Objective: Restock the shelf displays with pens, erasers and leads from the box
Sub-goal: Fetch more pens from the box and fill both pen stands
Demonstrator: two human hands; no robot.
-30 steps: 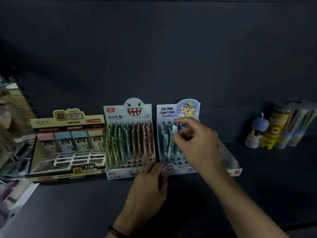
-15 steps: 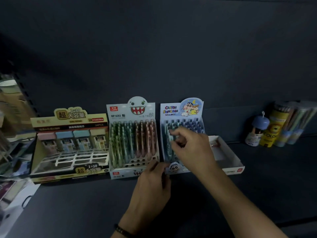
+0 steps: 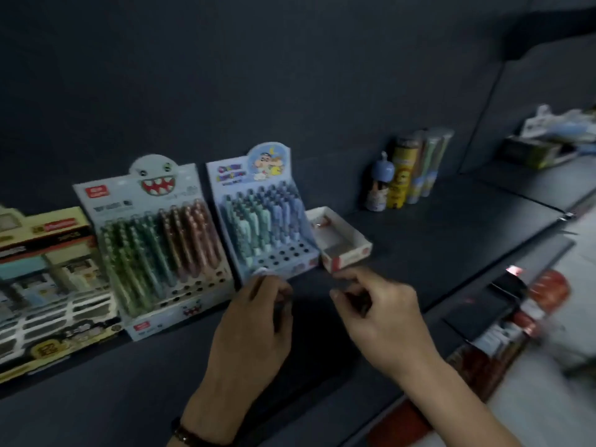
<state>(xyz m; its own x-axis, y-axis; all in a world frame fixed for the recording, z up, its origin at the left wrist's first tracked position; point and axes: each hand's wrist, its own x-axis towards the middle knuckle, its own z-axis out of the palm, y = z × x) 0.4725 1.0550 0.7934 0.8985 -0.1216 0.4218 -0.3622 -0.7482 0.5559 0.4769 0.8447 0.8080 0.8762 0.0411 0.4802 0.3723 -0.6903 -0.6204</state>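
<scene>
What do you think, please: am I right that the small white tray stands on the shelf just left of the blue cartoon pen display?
Not quite. The small white tray does stand on the shelf, but just right of the blue cartoon pen display, not left. The monster-face display stands on its left. The head view shows this.

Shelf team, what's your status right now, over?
Left hand at front of blue pen display, grip unclear. Right hand loosely curled, empty. Display's front holes unfilled. Path clear.
</scene>
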